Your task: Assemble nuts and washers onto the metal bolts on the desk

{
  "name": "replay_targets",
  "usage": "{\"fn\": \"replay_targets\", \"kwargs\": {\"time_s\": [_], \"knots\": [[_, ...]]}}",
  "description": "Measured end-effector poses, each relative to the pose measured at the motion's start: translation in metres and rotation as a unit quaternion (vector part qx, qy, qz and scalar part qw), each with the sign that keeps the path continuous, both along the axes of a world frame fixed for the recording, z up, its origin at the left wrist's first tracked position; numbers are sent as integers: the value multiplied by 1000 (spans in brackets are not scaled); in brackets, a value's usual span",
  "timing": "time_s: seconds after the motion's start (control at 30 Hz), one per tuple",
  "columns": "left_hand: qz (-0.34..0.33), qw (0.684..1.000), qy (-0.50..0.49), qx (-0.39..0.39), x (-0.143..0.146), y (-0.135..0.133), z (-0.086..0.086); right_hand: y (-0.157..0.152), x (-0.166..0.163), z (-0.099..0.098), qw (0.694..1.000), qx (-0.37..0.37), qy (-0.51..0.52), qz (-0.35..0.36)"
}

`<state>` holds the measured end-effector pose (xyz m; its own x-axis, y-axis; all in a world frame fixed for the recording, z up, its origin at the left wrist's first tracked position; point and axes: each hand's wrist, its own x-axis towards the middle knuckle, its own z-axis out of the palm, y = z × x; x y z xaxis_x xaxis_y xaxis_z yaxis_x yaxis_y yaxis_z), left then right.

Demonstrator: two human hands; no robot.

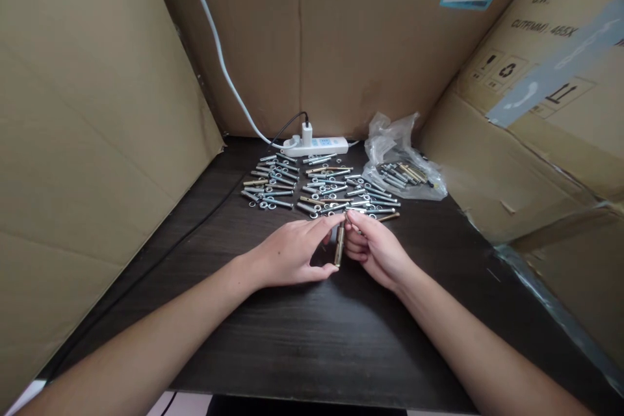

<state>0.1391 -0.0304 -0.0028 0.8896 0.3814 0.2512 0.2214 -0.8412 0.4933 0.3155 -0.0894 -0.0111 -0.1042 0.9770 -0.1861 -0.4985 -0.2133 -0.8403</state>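
My left hand (292,248) spans a brass-coloured expansion bolt sleeve (340,246), thumb at its lower end and index finger near its top. The sleeve is held nearly upright above the table. At its upper end my right hand (375,244) is closed, thumb and index finger pinched together; whatever small part lies between them is hidden. Just beyond both hands lie rows of silver bolts (280,203), metal sleeves and loose washers (264,205). A few brass-coloured pieces (325,200) are among them.
A clear plastic bag (436,188) with more bolts and sleeves lies at the back right. Behind the rows stands a white power strip (329,145) with a plug and cables. Cardboard walls (361,45) enclose the dark table (292,344). A black cable (185,232) crosses the left side.
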Motion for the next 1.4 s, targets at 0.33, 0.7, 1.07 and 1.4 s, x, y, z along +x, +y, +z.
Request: {"fn": "replay_targets", "kwargs": {"time_s": [0.33,0.7,1.07,1.4], "knots": [[-10,994,14,104,4,-6,2,-3,0,1,992,-67,105,11],[-3,998,25,63,3,-6,4,-2,-2,0,988,-87,128,28],[-36,999,-22,32,1,-6,10,-5,-2,1,983,-95,143,72],[-10,999,-12,46,0,-3,8,-3,-1,-5,980,-81,174,53]]}}
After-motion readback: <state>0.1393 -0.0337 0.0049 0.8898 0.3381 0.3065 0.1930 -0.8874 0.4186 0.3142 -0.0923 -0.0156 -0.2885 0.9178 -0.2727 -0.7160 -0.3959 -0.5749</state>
